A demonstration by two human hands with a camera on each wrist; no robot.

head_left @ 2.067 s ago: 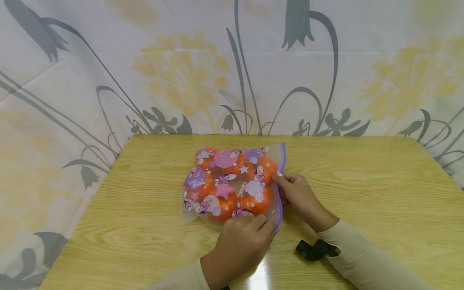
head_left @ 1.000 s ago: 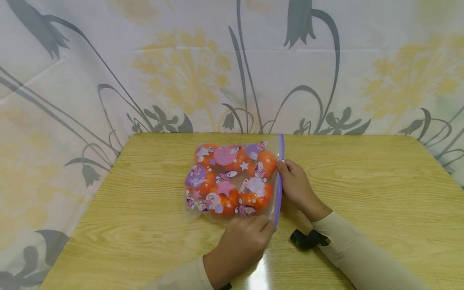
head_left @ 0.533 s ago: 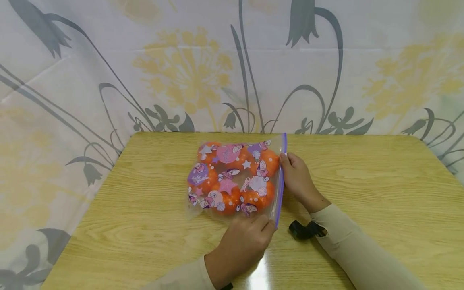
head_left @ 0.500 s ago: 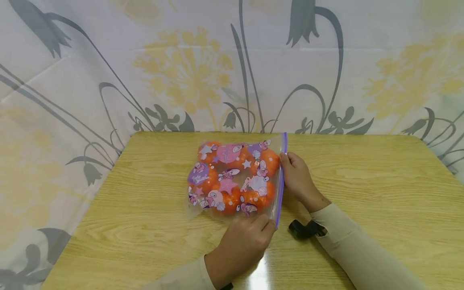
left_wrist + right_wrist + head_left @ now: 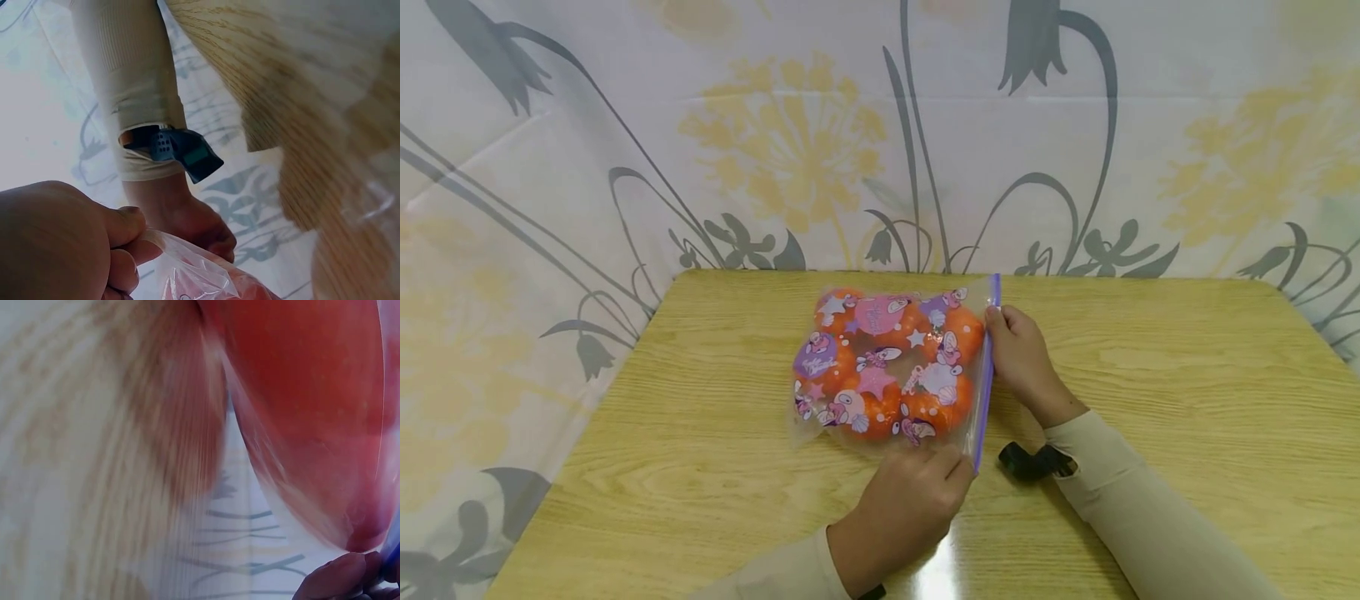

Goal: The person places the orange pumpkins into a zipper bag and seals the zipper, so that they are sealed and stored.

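Note:
A clear zip bag (image 5: 874,382) printed with pink and purple cartoons lies over the table in the head view, its purple zip edge (image 5: 982,408) facing right. Several orange, round fruits, like mandarins (image 5: 964,332), show through the plastic. My left hand (image 5: 904,504) pinches the bag's near right corner; the left wrist view shows thumb and finger on the clear plastic (image 5: 203,275). Higher up the same edge, my right hand (image 5: 1028,360) holds the zip edge with its thumb on top; its other fingers are largely hidden. In the right wrist view, the fingertips (image 5: 337,575) meet the edge below an orange bulge.
A wood-grain table (image 5: 700,467) spreads beneath both arms. Behind it hangs a pale cloth (image 5: 955,142) with grey and yellow flowers. A black wrist device (image 5: 1033,461) sticks out from the right sleeve (image 5: 1142,492).
My right hand has slid away from me along the zip edge, which has gone from curved to nearly straight. The left hand keeps its pinch on the near corner.

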